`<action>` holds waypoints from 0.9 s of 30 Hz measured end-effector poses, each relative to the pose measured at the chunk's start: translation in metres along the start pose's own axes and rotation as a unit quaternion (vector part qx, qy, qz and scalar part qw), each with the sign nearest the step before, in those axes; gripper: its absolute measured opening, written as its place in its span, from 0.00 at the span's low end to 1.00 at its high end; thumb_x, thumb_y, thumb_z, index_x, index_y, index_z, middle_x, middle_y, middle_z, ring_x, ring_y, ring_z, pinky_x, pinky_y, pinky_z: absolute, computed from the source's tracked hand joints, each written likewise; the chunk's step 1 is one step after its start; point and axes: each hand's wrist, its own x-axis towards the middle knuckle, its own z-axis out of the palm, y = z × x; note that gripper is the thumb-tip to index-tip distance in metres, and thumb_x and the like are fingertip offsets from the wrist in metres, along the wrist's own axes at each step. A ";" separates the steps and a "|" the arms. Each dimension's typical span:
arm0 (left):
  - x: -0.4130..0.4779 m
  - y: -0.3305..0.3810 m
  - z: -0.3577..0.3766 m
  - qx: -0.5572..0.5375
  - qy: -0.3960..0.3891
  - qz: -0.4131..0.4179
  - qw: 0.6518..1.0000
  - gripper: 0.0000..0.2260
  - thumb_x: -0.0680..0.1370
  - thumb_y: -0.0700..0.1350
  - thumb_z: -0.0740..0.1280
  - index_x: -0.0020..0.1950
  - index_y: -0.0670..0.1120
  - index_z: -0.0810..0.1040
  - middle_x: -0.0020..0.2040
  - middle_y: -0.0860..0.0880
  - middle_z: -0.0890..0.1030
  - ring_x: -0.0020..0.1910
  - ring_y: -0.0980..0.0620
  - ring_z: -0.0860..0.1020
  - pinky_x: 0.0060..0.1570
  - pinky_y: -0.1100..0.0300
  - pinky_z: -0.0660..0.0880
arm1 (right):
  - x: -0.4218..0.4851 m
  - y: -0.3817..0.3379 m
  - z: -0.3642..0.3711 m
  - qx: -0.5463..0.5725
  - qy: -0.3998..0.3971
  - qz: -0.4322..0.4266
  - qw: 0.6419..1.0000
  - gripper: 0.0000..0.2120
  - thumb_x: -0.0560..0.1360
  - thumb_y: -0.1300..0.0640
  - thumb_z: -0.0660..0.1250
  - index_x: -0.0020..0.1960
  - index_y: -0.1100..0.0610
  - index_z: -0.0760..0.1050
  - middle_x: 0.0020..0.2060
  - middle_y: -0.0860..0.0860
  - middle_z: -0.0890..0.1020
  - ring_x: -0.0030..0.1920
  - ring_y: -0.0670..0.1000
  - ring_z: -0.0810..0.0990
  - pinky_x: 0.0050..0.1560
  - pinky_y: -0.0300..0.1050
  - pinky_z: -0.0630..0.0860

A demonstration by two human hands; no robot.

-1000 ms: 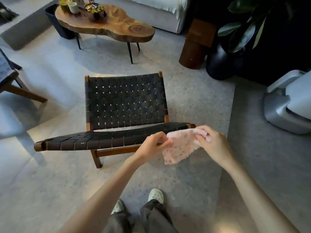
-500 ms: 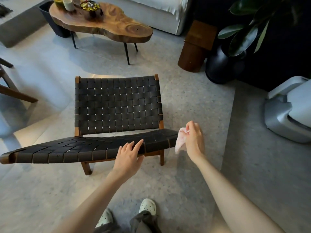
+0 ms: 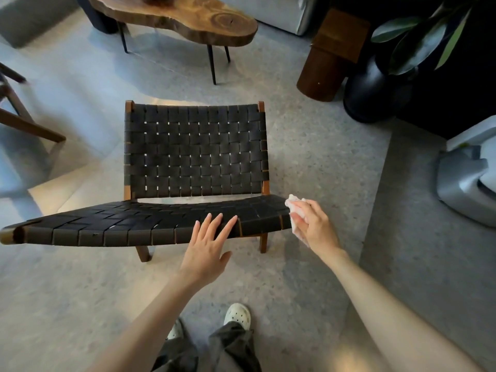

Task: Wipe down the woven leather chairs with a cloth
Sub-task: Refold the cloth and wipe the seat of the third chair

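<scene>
The chair (image 3: 193,157) stands on the floor (image 3: 322,146) with its woven seat towards us. We see the left hand (image 3: 206,245) flat, fingers straight and spread, fingertips on the seat's front edge. The right hand (image 3: 314,226) curls round the cloth (image 3: 292,202), holding it at the seat's right end; a table (image 3: 188,20) stands beyond

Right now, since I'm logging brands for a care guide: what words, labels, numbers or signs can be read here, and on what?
None can be read. The woven chair, the cloth in the right hand, the wooden table and the grey appliance show no lettering, tag or logo in this view.
</scene>
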 end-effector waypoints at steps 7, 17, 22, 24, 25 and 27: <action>0.000 0.000 0.008 -0.013 0.016 0.005 1.000 0.35 0.81 0.52 0.62 0.76 0.56 0.38 0.80 0.46 0.48 0.74 0.48 0.35 0.70 0.50 0.30 | -0.008 -0.044 0.033 0.201 0.227 0.183 0.935 0.26 0.80 0.42 0.49 0.57 0.60 0.75 0.54 0.55 0.80 0.50 0.53 0.79 0.40 0.31 0.70; 0.001 0.005 0.004 0.003 -0.023 -0.024 0.999 0.34 0.82 0.56 0.57 0.74 0.55 0.31 0.79 0.48 0.41 0.73 0.47 0.29 0.67 0.51 0.25 | -0.026 -0.019 0.002 -0.045 0.052 0.050 0.996 0.23 0.76 0.57 0.68 0.67 0.63 0.68 0.62 0.64 0.76 0.45 0.64 0.84 0.33 0.49 0.81; 0.002 0.007 -0.007 -0.003 -0.048 -0.028 0.998 0.32 0.83 0.55 0.56 0.75 0.56 0.33 0.80 0.48 0.42 0.74 0.48 0.32 0.69 0.51 0.29 | -0.034 -0.019 -0.015 -0.056 0.045 -0.025 0.997 0.30 0.65 0.70 0.76 0.66 0.61 0.74 0.64 0.59 0.78 0.60 0.60 0.79 0.49 0.58 0.81; 0.002 0.006 -0.017 -0.025 -0.070 -0.028 0.997 0.30 0.83 0.53 0.56 0.77 0.55 0.39 0.80 0.49 0.44 0.77 0.46 0.37 0.70 0.51 0.33 | -0.035 -0.031 -0.025 -0.020 0.075 -0.071 0.994 0.20 0.70 0.68 0.73 0.62 0.59 0.78 0.58 0.56 0.82 0.59 0.57 0.80 0.54 0.60 0.79; 0.001 0.005 -0.023 -0.042 -0.081 -0.028 0.995 0.29 0.83 0.52 0.56 0.78 0.55 0.42 0.80 0.50 0.45 0.78 0.46 0.40 0.72 0.51 0.35 | -0.035 -0.038 -0.028 -0.012 0.090 -0.088 0.992 0.18 0.72 0.66 0.72 0.61 0.58 0.79 0.57 0.55 0.82 0.60 0.55 0.80 0.55 0.60 0.77; -0.004 0.000 -0.033 -0.072 -0.089 -0.030 0.993 0.28 0.83 0.50 0.57 0.79 0.54 0.46 0.80 0.50 0.48 0.78 0.47 0.44 0.75 0.50 0.41 | -0.034 -0.048 -0.026 0.005 0.089 -0.089 0.992 0.21 0.76 0.65 0.68 0.68 0.58 0.73 0.66 0.55 0.76 0.68 0.54 0.73 0.62 0.57 0.71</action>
